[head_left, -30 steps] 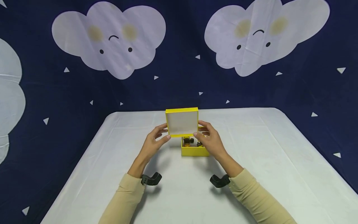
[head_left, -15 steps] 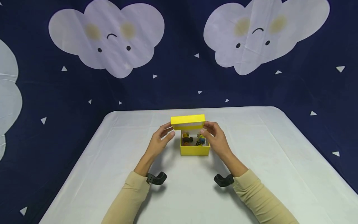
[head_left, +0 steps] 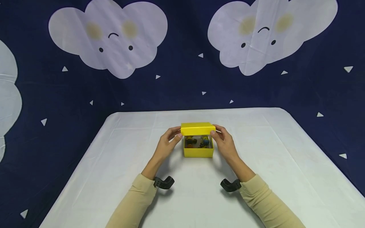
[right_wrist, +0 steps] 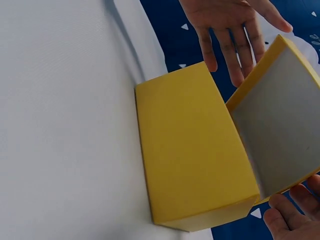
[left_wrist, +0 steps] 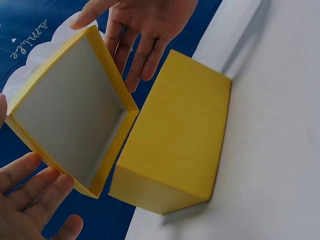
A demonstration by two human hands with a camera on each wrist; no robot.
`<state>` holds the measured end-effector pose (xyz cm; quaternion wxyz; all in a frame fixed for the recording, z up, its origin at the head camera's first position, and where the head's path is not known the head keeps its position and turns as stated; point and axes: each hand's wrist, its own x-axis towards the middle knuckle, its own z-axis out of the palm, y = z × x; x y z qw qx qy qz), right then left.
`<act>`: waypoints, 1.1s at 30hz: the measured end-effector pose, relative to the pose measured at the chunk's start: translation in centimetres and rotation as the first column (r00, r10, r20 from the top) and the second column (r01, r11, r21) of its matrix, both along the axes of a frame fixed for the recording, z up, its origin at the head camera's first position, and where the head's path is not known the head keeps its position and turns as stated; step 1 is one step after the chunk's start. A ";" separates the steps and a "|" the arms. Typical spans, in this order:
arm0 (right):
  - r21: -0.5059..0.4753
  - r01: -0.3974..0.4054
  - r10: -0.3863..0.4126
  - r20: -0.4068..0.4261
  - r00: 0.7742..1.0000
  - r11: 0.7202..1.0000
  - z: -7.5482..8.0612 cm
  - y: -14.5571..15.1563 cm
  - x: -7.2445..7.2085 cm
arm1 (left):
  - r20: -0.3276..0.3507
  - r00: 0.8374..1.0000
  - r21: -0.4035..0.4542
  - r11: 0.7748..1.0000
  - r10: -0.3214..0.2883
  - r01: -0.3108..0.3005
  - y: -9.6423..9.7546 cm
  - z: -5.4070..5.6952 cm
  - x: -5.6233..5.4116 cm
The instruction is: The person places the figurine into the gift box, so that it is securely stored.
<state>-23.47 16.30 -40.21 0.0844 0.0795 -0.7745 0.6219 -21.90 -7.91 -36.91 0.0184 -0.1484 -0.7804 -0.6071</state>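
Observation:
A yellow box lid [head_left: 198,129] is held between both hands, tilted above the rear of a matching yellow box [head_left: 198,153]. My left hand [head_left: 168,142] grips its left side, thumb near the front corner and fingers along the side. On the opposite side my right hand [head_left: 223,142] holds it in the same way. Small toy figures [head_left: 205,140] in yellow, blue and dark colours lie inside the box, partly in the lid's shadow. The left wrist view shows the lid's pale inside [left_wrist: 72,105] facing the box; the right wrist view shows the box's plain yellow front [right_wrist: 195,145].
The box stands on a white-covered table [head_left: 196,196], toward its far edge. Behind hangs a dark blue cloth [head_left: 182,88] with white clouds and triangles. A dark wrist strap device [head_left: 164,182] sits on the left wrist, another [head_left: 230,185] on the right.
The lid has come down and slightly right, turning from upright with its inside facing me to top side up over the box's rear. Both hands moved with it; the box stayed put.

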 end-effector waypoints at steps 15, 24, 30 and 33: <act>0.033 -0.070 0.070 -0.006 0.997 0.997 -1.2 1.1 0.5 | -0.011 0.999 -0.047 0.998 -0.038 0.038 0.2 -0.7 0.5; 0.123 -0.117 0.120 -0.017 0.993 0.985 -0.9 1.4 1.5 | -0.014 0.996 -0.067 0.994 -0.084 0.083 -0.1 -1.3 0.2; 0.138 -0.120 0.120 0.010 0.993 0.983 -0.1 1.4 2.0 | -0.017 0.995 -0.072 0.993 -0.097 0.096 -0.2 -3.9 -1.4; 0.151 -0.111 0.109 0.026 0.994 0.982 -1.0 1.8 1.5 | -0.011 0.996 -0.082 0.993 -0.083 0.082 -0.1 -5.1 -2.0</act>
